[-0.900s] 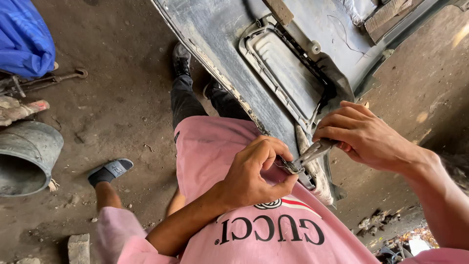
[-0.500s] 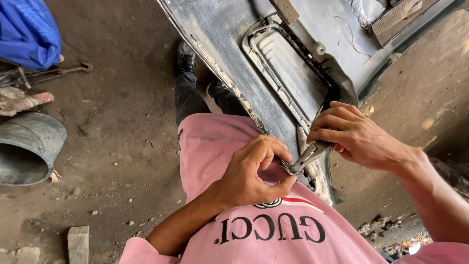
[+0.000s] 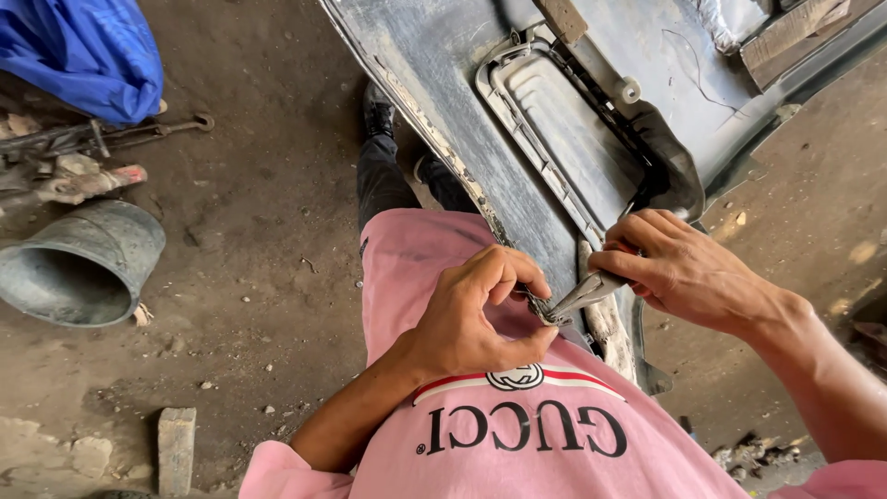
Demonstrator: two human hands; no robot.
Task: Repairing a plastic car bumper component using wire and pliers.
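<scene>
A large dark grey car body panel (image 3: 462,83) leans against my body, its worn edge running down toward my waist. My right hand (image 3: 684,268) grips a pair of metal pliers (image 3: 582,296), whose jaws bite at the panel's lower edge. My left hand (image 3: 480,314) is curled with its fingertips pinching a small piece right at the plier jaws, against the panel edge. A rectangular recess (image 3: 564,129) is pressed into the panel above my hands. I wear a pink shirt (image 3: 517,434) and dark trousers.
A dented metal bucket (image 3: 83,268) lies on its side on the dirt floor at left. A blue cloth (image 3: 83,51) and rusty tools (image 3: 83,139) lie at the upper left. A brick (image 3: 176,448) rests at the lower left. Wooden strips (image 3: 785,37) lie on the panel, upper right.
The view has shifted slightly. Both hands stay at the panel edge with the pliers; my left fingers have tightened around the jaws.
</scene>
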